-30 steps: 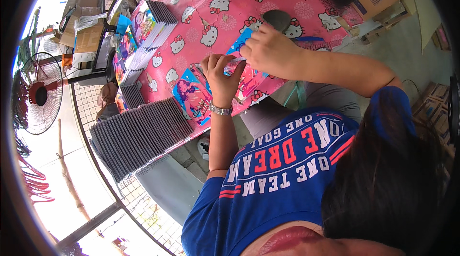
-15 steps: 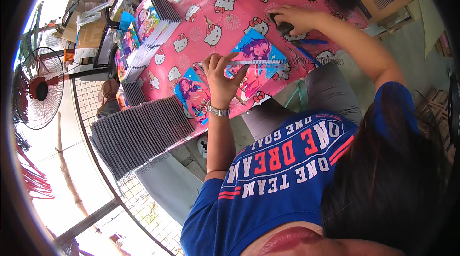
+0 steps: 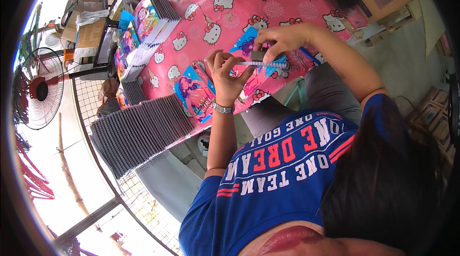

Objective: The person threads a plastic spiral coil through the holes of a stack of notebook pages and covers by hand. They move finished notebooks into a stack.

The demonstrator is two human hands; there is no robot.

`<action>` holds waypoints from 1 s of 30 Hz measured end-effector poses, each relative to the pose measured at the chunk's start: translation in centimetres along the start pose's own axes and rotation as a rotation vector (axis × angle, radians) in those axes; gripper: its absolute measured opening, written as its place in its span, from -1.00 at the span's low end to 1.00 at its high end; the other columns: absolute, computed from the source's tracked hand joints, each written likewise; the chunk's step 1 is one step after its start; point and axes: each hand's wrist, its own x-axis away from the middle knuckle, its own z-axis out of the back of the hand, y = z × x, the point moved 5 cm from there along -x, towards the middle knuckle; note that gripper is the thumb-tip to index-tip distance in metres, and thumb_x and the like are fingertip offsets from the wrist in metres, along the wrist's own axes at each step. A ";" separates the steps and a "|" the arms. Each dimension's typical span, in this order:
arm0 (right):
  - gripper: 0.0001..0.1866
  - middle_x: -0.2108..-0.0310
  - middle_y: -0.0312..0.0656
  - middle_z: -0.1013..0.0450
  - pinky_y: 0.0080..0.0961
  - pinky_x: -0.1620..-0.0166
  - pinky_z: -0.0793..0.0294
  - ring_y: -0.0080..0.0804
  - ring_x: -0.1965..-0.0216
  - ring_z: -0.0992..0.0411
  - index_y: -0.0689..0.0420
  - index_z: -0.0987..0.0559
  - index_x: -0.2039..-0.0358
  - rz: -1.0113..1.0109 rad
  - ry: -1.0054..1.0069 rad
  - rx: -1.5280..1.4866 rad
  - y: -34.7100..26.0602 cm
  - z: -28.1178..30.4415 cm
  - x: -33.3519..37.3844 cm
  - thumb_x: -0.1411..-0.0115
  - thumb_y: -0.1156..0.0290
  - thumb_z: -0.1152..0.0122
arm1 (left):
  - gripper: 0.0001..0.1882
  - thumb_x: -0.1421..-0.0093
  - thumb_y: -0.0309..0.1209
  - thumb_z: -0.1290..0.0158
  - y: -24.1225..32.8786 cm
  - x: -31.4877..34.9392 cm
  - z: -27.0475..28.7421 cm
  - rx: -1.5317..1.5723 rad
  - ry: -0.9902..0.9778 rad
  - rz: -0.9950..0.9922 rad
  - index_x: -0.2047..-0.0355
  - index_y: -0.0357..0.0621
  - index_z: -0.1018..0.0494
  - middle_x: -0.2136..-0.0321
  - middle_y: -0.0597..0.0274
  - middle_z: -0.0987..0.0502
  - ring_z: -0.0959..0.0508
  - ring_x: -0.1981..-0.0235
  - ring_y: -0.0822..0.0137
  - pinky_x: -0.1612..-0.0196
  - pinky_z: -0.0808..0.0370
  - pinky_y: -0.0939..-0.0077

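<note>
Table (image 3: 191,47): pink, printed
Room: fan (image 3: 42,87) on our left
Left hand (image 3: 226,78): curled; we pinch notebook (image 3: 269,64)
Right hand (image 3: 287,39): arched; we grip block (image 3: 258,56)

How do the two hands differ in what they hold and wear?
The left hand grips a notebook's coiled edge; the right hand holds a dark block near it. The left hand wears a metal band at the wrist; the right hand shows none. Both are ungloved and close together.
</note>
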 end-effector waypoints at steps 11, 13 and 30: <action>-0.47 0.15 -0.24 -0.49 -0.49 0.00 -0.38 -0.49 0.11 -0.44 0.18 -0.50 -0.03 0.122 -0.094 -0.227 -0.6 -0.1 -1.3 -0.10 0.17 -0.27 | -0.65 0.27 -0.40 -0.40 0.8 -0.9 0.4 0.037 -0.028 -0.006 0.41 -0.07 -0.57 0.34 0.24 -0.44 -0.37 0.08 0.07 0.02 -0.34 0.17; -0.46 0.14 -0.24 -0.49 -0.50 0.01 -0.38 -0.51 0.12 -0.44 0.21 -0.49 -0.04 0.007 0.015 0.450 -0.2 1.1 -1.9 -0.10 0.17 -0.27 | -0.66 0.24 -0.46 -0.34 0.6 -0.7 0.3 0.031 -0.028 -0.012 0.36 -0.08 -0.56 0.33 0.21 -0.45 -0.38 0.09 0.07 0.00 -0.34 0.16; -0.43 0.23 -0.34 -0.45 -0.63 0.12 -0.34 -0.64 0.18 -0.36 0.16 -0.49 -0.03 0.055 -0.135 -0.290 -2.2 0.3 -3.8 -0.10 0.07 -0.28 | -0.69 0.06 -0.50 -0.37 -4.7 0.2 1.4 0.284 -0.044 0.247 0.31 -0.22 -0.52 0.14 0.14 -0.46 -0.53 0.31 0.33 0.38 -0.50 0.52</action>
